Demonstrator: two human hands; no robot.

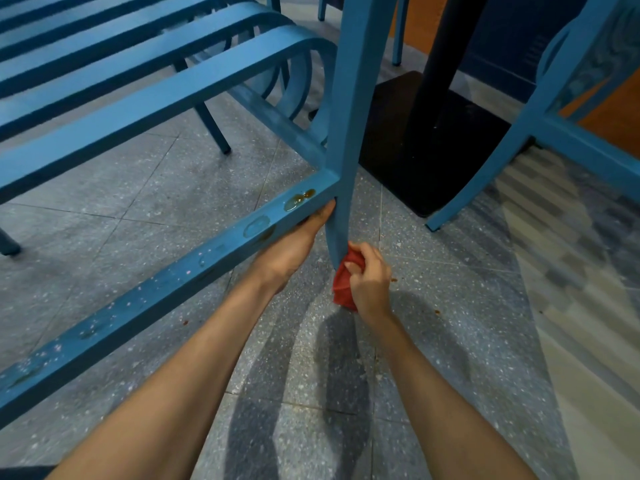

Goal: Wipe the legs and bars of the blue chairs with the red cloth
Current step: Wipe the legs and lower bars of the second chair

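The right hand (369,278) is gripping the crumpled red cloth (343,285), fingers curled around it, and is pressing it against the foot of the square blue metal chair leg (349,133), just above the floor. The cloth is bunching around the near side of the leg, probably so one stroke can clean more than one face.

The left hand (291,247) is reaching under the long flat blue crossbar (173,268), just left of the leg. One finger is lying straight along the bar's lower edge and touching the joint. The other fingers are hiding behind the bar, so I cannot tell if this hand is gripping it. I am judging that it is steadying the chair against the rubbing.

On top of the bar, close to the leg, brown and clear liquid stains (298,200) are sitting, not yet wiped. Pale specks are spreading further left.

Under the leg, the grey speckled tile floor (173,188) is showing small crumbs. Behind the leg a black square table base (433,140) is standing, and to the right of the leg a second blue chair frame (540,126) is waiting.
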